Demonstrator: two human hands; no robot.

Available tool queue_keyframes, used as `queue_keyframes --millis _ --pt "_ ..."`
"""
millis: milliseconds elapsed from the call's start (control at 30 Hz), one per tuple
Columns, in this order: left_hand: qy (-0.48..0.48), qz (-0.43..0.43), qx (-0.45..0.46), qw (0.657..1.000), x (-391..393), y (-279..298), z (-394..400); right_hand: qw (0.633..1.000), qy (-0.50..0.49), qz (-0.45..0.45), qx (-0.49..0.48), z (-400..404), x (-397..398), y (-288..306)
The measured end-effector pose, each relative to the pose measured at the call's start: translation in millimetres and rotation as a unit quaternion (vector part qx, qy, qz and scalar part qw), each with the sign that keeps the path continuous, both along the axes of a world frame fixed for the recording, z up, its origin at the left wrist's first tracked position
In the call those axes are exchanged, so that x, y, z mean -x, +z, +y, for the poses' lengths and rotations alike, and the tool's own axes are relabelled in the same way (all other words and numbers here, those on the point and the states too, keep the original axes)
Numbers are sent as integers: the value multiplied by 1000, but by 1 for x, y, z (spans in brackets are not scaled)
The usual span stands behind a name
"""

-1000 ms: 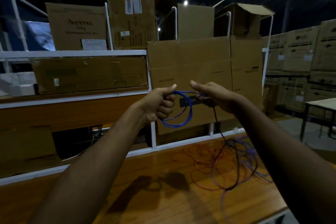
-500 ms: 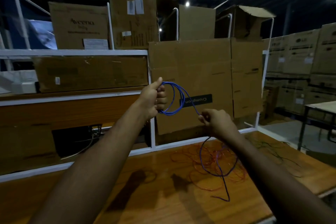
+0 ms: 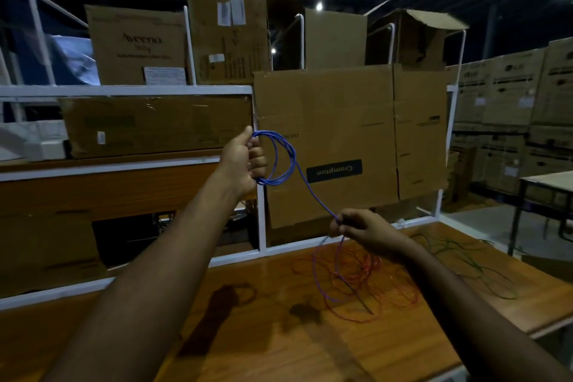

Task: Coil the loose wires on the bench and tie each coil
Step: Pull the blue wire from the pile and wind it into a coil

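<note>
Dim warehouse light falls on a wooden bench (image 3: 279, 344) with a white metal shelf frame (image 3: 262, 226) along its far edge. Raised above the bench, the left hand (image 3: 245, 164) has its fingers curled round a small coil of blue wire (image 3: 280, 161), several loops hanging to the right of the fist. From that coil a single strand runs down and to the right to the right hand (image 3: 362, 228), whose fingertips pinch it; below that hand the strand drops into a loose heap. That heap is a tangle of red wire (image 3: 366, 285) mixed with the blue tail, lying on the bench just near of the frame. Further right, thin green wire (image 3: 465, 257) sprawls toward the bench's right edge.

Behind the coil stands a flattened cardboard sheet (image 3: 341, 121) with a dark label reading "Crompton", printed upside down. On the upper shelf at far left, a carton (image 3: 136, 43) reads "Aveeno". Stacked cartons (image 3: 511, 108) fill the far right, their print too small to read.

Bare wood lies open to the left and near side of the tangle.
</note>
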State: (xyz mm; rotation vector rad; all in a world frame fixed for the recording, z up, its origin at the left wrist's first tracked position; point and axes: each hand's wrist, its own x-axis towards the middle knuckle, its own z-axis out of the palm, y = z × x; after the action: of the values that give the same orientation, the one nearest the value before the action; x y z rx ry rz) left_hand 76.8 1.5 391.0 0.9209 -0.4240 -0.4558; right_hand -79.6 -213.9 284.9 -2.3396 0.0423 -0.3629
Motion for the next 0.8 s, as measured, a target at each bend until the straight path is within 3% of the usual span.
queue_keyframes --millis 133,233,333,500,600,800 --pt "-3 -23 -19 1000 3 -1 -2 984 -85 -117 -103 2 -1 -7" --pt "-8 -47 -41 998 8 -2 -7 976 -160 -145 40 16 -7 0" --pt "-8 -62 -58 996 15 -4 -15 963 -91 -130 216 44 -6 13" --pt "-13 -93 -96 991 25 -13 -24 856 2 -292 427 74 3 43" --pt "-17 -121 -114 986 33 -19 -27 829 6 -354 434 73 3 64" --pt "-23 -182 -172 968 40 -27 -30 850 -8 -360 384 62 -4 95"
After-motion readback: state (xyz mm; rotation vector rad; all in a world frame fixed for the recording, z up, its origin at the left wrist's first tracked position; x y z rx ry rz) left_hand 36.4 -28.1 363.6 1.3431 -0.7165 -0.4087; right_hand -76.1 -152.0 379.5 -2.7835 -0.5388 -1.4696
